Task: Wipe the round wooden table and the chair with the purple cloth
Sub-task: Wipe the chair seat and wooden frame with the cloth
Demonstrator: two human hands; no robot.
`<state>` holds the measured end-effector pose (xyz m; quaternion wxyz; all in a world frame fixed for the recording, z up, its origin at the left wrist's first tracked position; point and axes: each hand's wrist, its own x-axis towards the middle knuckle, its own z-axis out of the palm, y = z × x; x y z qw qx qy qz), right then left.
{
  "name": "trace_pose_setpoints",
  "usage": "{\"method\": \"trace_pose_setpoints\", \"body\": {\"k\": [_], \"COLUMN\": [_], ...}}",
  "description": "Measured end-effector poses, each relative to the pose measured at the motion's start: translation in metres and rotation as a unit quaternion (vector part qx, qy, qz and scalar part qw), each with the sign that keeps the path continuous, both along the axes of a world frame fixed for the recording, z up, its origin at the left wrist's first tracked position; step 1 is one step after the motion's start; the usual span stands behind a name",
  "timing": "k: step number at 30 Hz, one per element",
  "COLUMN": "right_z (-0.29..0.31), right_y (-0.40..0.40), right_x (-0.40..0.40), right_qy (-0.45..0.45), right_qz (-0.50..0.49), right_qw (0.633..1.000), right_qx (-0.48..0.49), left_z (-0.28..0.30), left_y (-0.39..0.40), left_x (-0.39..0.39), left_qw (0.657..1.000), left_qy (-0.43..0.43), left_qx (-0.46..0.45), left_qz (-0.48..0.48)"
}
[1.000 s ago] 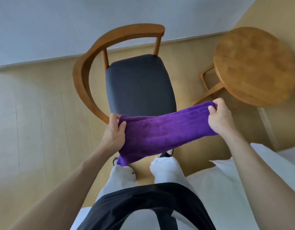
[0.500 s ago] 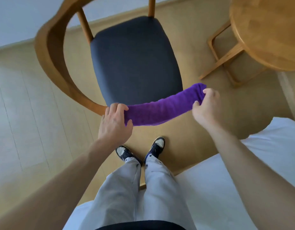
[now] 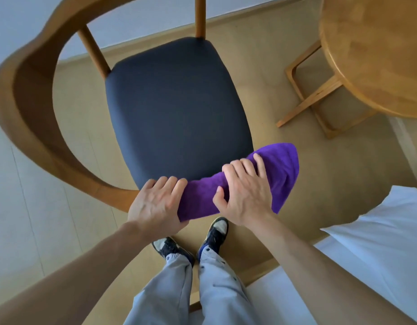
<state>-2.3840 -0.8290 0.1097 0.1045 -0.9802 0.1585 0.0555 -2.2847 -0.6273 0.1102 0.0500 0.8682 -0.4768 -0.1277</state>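
The purple cloth (image 3: 281, 174) lies bunched at the front edge of the chair's dark seat (image 3: 174, 109), its right end hanging past the seat's front right corner. My left hand (image 3: 156, 202) grips the cloth's left end at the seat's front rim. My right hand (image 3: 245, 195) presses down on the middle of the cloth, fingers curled over it. The chair has a curved wooden backrest and arm (image 3: 31, 118) that wraps round on the left. The round wooden table (image 3: 376, 55) stands at the upper right, apart from both hands.
My legs and two dark-and-white shoes (image 3: 214, 233) stand on the beige floor just in front of the chair. A white bed (image 3: 378, 254) fills the lower right. The table's wooden legs (image 3: 308, 102) reach the floor between chair and table.
The cloth went from stretched in the air between both hands down onto the seat's front edge. My right hand slid left toward the left one. The view moved closer to the chair.
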Motion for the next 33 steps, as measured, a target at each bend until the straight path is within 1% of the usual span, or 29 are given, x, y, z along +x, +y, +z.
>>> {"method": "trace_pose_setpoints", "body": {"k": [2, 7, 13, 16, 19, 24, 26, 29, 31, 33], "right_z": [0.002, 0.005, 0.005, 0.005, 0.004, 0.001, 0.002, 0.004, 0.002, 0.000], "right_y": [-0.003, -0.008, -0.018, -0.026, -0.028, -0.028, -0.025, -0.008, 0.007, 0.020], "right_x": [0.003, 0.007, 0.007, 0.006, 0.002, -0.003, -0.007, -0.014, -0.011, 0.000], "right_qy": [0.007, 0.018, 0.016, 0.026, 0.027, 0.003, -0.005, -0.004, -0.009, -0.018], "right_qz": [0.008, -0.008, -0.027, -0.031, -0.034, -0.047, -0.080, -0.186, -0.282, -0.371], "right_qw": [1.000, 0.999, 0.999, 0.999, 0.999, 0.999, 0.997, 0.982, 0.959, 0.927], "right_qx": [0.007, 0.025, 0.022, 0.009, 0.002, 0.005, 0.001, 0.002, 0.020, 0.048], "left_z": [0.000, -0.001, -0.008, -0.008, -0.007, -0.002, 0.002, 0.002, -0.001, -0.006], "left_y": [0.001, -0.001, -0.010, -0.017, -0.021, -0.023, -0.024, -0.023, -0.022, -0.021], "left_x": [0.002, 0.001, -0.005, -0.009, -0.010, -0.011, -0.010, -0.011, -0.012, -0.012], "left_qw": [1.000, 0.999, 0.996, 0.995, 0.996, 0.999, 0.999, 0.999, 0.999, 0.999], "left_qy": [0.012, 0.028, 0.043, 0.042, 0.041, 0.048, 0.045, 0.038, 0.034, 0.031], "left_qx": [-0.009, -0.029, -0.078, -0.086, -0.076, -0.013, -0.006, -0.007, -0.001, -0.003], "left_qz": [-0.004, -0.011, -0.003, -0.007, -0.010, -0.014, -0.016, -0.018, -0.017, -0.018]}}
